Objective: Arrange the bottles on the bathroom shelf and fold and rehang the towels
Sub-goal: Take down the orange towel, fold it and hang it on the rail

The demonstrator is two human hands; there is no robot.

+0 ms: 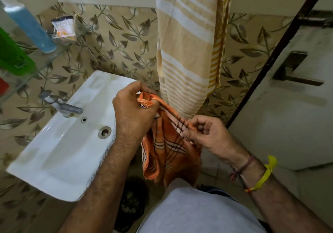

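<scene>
1. A person stands at a bathroom wall, seen from a camera on their head looking down at both hands.
2. The left hand [134, 106] has its fingers curled tight, pinching a bunched corner of an orange towel [168, 153] with dark and white stripes.
3. The right hand [203, 132] pinches the same edge of the towel farther along, thumb against fingertips, so the edge runs taut between the two hands.
4. The rest of the orange towel hangs loose below the hands, in front of the person's grey shirt [198, 213].
5. Just behind the hands hangs a beige towel [185, 49] with white stripes, reaching down from above the frame against the leaf-patterned wall tiles [115, 40] (a second yellow-striped cloth [220, 40] hangs just beside it on the right).
6. To the left is a white sink [59, 153] with a metal tap [61, 105].
7. At upper left a glass shelf [54, 60] carries a blue bottle [31, 27], a green container [12, 56] and a small white packet [63, 26].
8. A door [288, 117] with a dark handle [295, 70] stands at right.
9. The right wrist wears a yellow band [264, 177] and thin threads.
</scene>
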